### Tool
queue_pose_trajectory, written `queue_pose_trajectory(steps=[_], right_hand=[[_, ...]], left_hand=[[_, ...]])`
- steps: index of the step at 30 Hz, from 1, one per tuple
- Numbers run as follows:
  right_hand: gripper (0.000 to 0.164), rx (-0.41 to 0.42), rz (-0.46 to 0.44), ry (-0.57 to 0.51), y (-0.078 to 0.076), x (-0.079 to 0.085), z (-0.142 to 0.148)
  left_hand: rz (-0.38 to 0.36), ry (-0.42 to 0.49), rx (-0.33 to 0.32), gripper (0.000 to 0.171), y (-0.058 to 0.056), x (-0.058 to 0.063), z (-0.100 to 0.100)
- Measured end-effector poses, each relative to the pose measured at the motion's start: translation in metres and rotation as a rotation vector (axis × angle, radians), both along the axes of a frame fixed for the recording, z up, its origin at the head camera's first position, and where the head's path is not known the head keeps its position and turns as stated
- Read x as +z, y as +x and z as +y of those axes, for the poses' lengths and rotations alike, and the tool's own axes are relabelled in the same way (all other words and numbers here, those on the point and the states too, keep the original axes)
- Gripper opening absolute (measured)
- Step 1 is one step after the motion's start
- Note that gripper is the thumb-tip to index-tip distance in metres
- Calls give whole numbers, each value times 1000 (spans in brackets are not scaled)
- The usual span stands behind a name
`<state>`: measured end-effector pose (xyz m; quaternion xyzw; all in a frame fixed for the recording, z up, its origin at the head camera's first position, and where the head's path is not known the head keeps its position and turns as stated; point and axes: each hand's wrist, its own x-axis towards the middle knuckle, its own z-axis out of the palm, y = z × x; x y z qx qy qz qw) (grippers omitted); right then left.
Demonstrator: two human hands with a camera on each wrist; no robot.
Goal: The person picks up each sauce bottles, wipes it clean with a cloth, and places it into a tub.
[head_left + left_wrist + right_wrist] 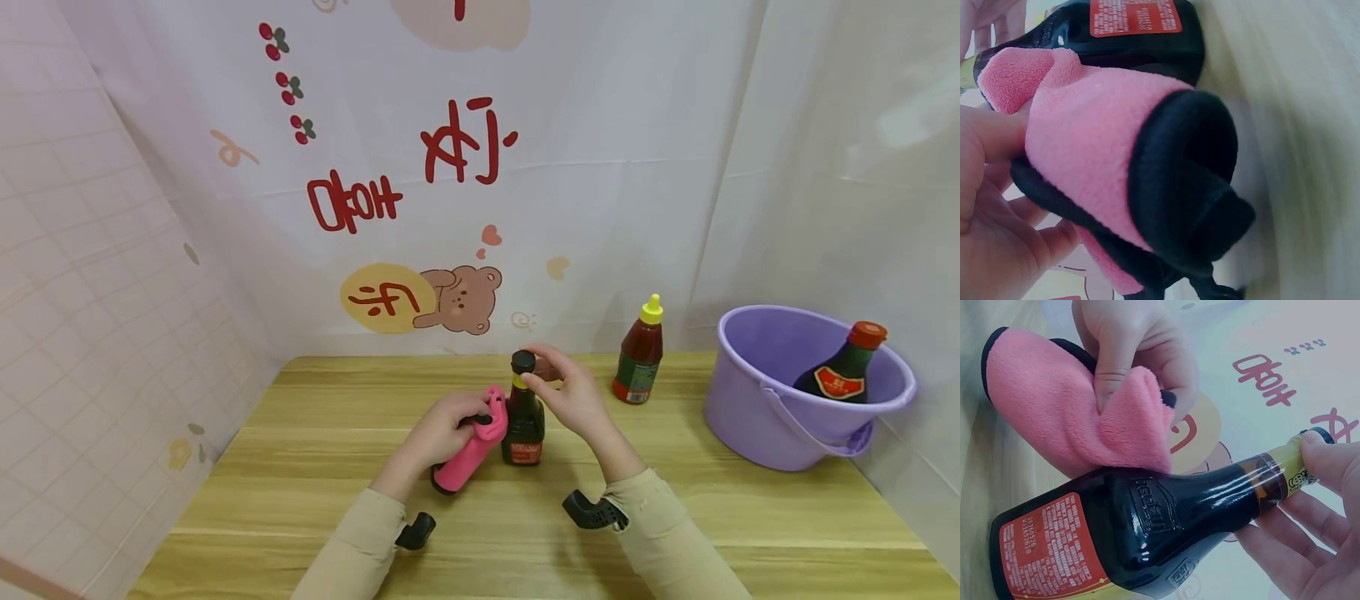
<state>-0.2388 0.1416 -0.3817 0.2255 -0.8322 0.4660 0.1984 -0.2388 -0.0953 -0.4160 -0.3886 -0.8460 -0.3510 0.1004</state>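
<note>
A dark glass sauce bottle (pixel 524 425) with a black cap, yellow neck band and red label stands upright on the wooden table. My right hand (pixel 568 392) pinches it at the neck just under the cap, thumb on the near side. In my left hand (pixel 447 425) is a bunched pink cloth (pixel 471 458) with black edging, gripped between thumb and fingers. The right wrist view has the cloth (pixel 1054 400) up against the bottle's side (pixel 1154 519). Seen from the left wrist, the cloth (pixel 1091 131) hangs folded in front of the bottle.
Right of the bottle stands a red sauce bottle (pixel 639 354) with a yellow nozzle cap. Farther right is a purple bucket (pixel 750 392), with a red-capped dark bottle (pixel 843 371) leaning inside. A printed white curtain (pixel 600 167) rises behind the wooden table (pixel 300 467).
</note>
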Motion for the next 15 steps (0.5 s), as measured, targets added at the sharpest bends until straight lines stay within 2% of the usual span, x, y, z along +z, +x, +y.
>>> queue_pose_trajectory(steps=[9,15], right_hand=[[40,3,-7,-1,0,1,-1],[40,-1,-5,3,1,1,0]], left_hand=[[13,-12,-39,33,-3,-8,-6],[-27,-31,-32,33,-3,-12,-6]])
